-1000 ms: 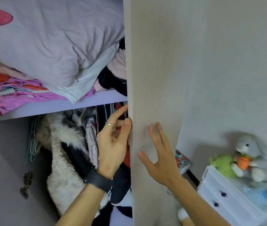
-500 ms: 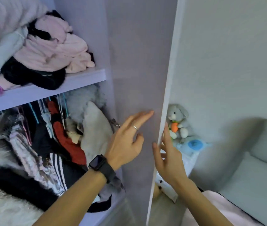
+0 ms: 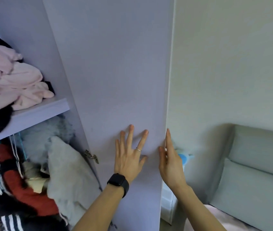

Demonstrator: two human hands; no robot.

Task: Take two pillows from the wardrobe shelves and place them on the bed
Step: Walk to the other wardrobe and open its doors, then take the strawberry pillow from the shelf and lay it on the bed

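Wardrobe door (image 3: 115, 72) is pushed by flat left hand (image 3: 130, 158), straight-fingered right hand (image 3: 171, 165) at its edge; shelf (image 3: 37, 112) left of the hands must be reached next.

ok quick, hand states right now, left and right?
Left hand: open, fingers spread flat on the wardrobe door inner face.
Right hand: open, straight fingers along the door's edge.

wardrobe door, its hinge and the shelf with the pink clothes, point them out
wardrobe door (image 3: 115, 72): head view, on its bare inner face, upper middle.
hinge (image 3: 91, 155): head view, on the metal arm by the door's inner edge.
shelf (image 3: 37, 117): head view, on its front edge.
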